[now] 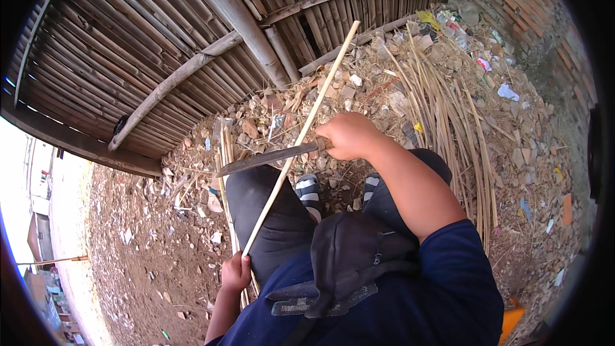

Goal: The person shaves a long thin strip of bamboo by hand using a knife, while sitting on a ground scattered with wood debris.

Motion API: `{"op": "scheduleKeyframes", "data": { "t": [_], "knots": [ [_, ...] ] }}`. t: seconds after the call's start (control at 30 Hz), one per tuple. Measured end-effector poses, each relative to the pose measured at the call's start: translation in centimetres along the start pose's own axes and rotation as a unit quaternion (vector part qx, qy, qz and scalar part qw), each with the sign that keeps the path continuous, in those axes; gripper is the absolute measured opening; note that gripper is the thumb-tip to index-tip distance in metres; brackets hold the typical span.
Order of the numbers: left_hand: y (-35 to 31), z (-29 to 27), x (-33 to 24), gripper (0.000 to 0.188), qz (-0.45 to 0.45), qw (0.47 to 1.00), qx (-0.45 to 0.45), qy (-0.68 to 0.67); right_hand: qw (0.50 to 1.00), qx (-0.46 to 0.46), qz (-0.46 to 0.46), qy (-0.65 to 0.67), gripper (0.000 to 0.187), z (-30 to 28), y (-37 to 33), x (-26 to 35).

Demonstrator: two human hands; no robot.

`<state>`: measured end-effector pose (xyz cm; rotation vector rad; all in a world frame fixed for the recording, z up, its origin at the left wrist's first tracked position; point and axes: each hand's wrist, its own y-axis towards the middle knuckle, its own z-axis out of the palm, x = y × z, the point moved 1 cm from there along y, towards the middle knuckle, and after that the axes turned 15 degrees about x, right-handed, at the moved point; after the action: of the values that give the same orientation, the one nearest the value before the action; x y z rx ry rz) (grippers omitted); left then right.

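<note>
Across our lap, head view, one worked piece: a pale strip (314, 115), long and narrow, slanting from beside our left thigh (266, 202) up toward the bamboo wall (173, 41).

Left hand (237, 272), ours: thumb and fingers pinching the strip at its near end. Right hand (349, 136), ours: fingers wrapped about the handle of a knife (266, 159), its dark blade lying crosswise to the strip. Whether the edge bites or merely rests, we cannot tell.

Step in hand, as we judge it: trimming or scraping the strip with the blade. Next move seemingly calls for a firm left pinch and an even stroke along the strip, at a shallow angle.

Edges and room: the blade's point reaches over or just beyond our left knee, so strokes there want care. The strip's far tip stands near the bamboo wall in our view; how near, we cannot judge. To our right, a bundle of strips (442, 112) on the rubble, with a brick wall (541, 9) beyond, narrows the room. To our left, dirt ground (147, 237) with low scraps offers the wider swing.
</note>
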<state>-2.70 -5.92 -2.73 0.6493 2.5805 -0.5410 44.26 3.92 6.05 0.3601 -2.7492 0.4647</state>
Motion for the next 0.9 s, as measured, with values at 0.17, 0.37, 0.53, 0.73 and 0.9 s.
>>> {"op": "scheduleKeyframes", "data": {
  "t": [0.17, 0.37, 0.53, 0.73, 0.9],
  "knots": [
    [-0.2, 1.0, 1.1, 0.038, -0.034, 0.999, -0.005, 0.020, 0.942, -0.058, 0.214, 0.251, 0.026, -0.8, 2.2, -7.7],
    [-0.6, -1.4, 0.1, 0.034, -0.080, 0.994, -0.022, 0.072, 0.756, -0.354, 0.226, 0.502, 0.025, 1.2, 0.9, -14.8],
    [-3.3, 1.3, 6.1, 0.037, -0.136, 0.982, -0.131, 0.005, 0.654, -0.416, 0.169, 0.609, 0.020, 0.0, -0.8, -13.4],
    [-6.4, 5.7, 11.0, 0.043, -0.271, 0.959, -0.086, 0.019, 0.658, -0.397, 0.183, 0.614, 0.022, 0.3, -0.7, -12.8],
    [-8.9, 9.8, 13.3, 0.046, -0.329, 0.942, -0.056, -0.023, 0.685, -0.378, 0.195, 0.591, 0.021, 0.4, -0.1, -11.5]
  ]
}}
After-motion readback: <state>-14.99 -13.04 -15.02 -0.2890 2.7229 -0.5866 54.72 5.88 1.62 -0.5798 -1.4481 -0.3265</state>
